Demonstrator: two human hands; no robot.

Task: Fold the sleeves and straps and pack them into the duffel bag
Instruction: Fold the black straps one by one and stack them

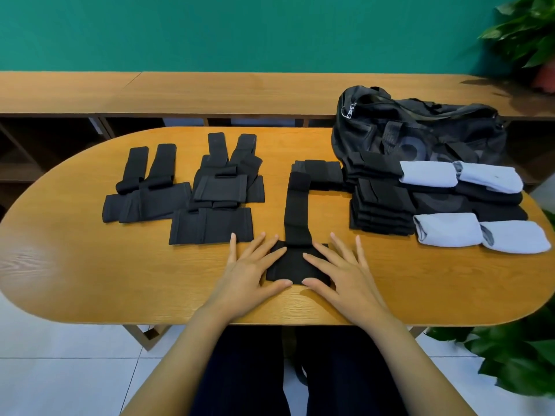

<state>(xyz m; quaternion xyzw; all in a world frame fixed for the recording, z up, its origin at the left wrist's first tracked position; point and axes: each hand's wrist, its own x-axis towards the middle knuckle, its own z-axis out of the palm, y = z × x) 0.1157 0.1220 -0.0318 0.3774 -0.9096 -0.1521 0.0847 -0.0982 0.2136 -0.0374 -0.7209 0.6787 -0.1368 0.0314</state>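
Nearest to the camera are the person's legs in dark trousers (249,373), under the near edge of the oval wooden table (90,265). The two bare forearms reach over this edge.

The left hand (249,267) and the right hand (342,271) lie flat with the fingers straight and spread. They grasp nothing. The fingertips of both press on the wide near end of a black strap (286,268), one hand on each side. The narrow part of the strap runs away from the hands toward the far side and bends to the right.

On the left part of the table lie two groups of black straps (147,202) (222,187), spread flat and partly one over the other. To the right stands a stack of folded black pieces (381,205), and beside it are pale lilac sleeves (429,174), rolled, with more dark pieces between them.

The black duffel bag (420,130) sits at the far right of the table, just behind the stacks. It has a silver zipper pull (350,111) and a grey round mark (411,148), too blurred to read.

Behind the table there is a long wooden shelf (210,91) and a green wall (240,31). Green plants (510,355) stand at the right.
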